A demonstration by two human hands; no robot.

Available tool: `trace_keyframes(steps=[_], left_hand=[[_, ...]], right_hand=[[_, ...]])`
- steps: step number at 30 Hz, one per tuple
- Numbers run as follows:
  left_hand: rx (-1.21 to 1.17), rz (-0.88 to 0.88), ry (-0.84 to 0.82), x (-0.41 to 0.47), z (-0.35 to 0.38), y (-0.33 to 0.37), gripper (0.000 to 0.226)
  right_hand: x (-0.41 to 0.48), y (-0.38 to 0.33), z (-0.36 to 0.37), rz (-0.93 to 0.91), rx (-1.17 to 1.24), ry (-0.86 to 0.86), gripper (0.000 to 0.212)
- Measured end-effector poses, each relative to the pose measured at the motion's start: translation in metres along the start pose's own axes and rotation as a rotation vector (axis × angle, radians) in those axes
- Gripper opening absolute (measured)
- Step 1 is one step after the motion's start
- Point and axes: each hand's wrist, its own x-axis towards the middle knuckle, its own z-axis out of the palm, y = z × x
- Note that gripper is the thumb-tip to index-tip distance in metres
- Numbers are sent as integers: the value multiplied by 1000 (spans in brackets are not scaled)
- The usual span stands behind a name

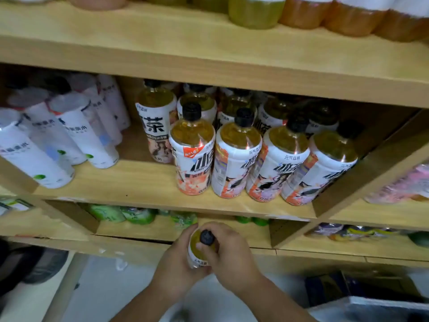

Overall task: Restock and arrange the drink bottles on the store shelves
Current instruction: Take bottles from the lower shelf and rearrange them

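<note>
I hold one iced-tea bottle (197,248) with a black cap upright below the middle shelf. My left hand (176,263) wraps round its body from the left. My right hand (228,249) grips its shoulder and neck from the right. On the middle wooden shelf (148,182) stand several matching tea bottles (236,154) in rows, amber liquid under black caps, white and orange labels. A gap lies left of the front row, in front of one tea bottle (156,126) set further back.
Several white-labelled bottles (69,133) fill the left of the middle shelf. Green and amber bottles (255,12) stand on the top shelf. Green bottles (139,214) sit on the lower shelf. A pink bottle (401,184) lies in the right compartment. A dark box (348,289) sits on the floor.
</note>
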Motion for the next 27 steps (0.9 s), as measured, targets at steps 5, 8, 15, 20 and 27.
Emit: trace_keyframes(steps=[5,8,15,20,27], left_hand=[[8,113,138,-40,-24,47,85],[89,203,224,-55,-40,78,88],[131,304,435,-62,-85,135,80],[77,257,558,-47,-122,143,75],[155,188,564,-4,-167,139,74]], right_hand=[[-13,-54,-42,-163,-9,-12,19],[-16,-88,-67,-223,17,-15,16],[-1,-159,-109,-339,20,18,25],[21,-168,-118,-353,-235,191,52],[56,-146,-121,-106,-629,263,69]])
